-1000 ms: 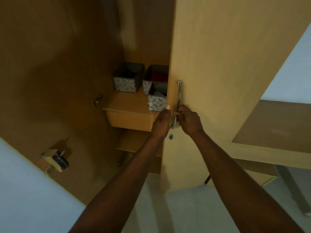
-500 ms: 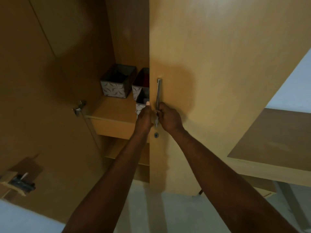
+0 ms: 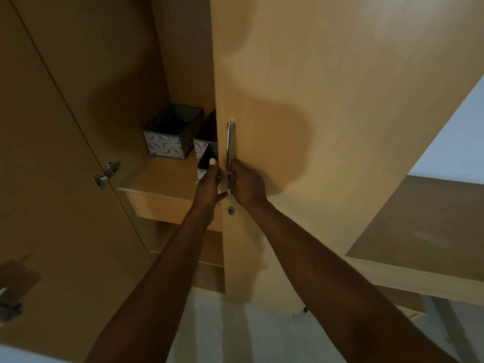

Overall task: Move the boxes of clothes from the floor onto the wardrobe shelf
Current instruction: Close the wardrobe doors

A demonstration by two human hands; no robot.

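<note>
From the head camera: gripping the low end of the metal handle [image 3: 230, 150], near the middle of the picture, with the right hand [image 3: 247, 183], fingers wrapped round it. Resting the left hand [image 3: 209, 184] on the edge of the door [image 3: 327, 127], just at nine o'clock of the handle, thumb up. Cannot tell how its hidden fingers sit. Already up on the shelf [image 3: 162, 179] at ten o'clock: three boxes. Gray box [image 3: 170, 137] in plain sight, red box [image 3: 208, 129] and front box [image 3: 207, 159] half hidden by the door. Probably shutting the wardrobe now, so nearly done. Swing the door slowly. Take the left hand off the edge before the gap shuts, or get pinched. Check the front box sits far enough back.
</note>
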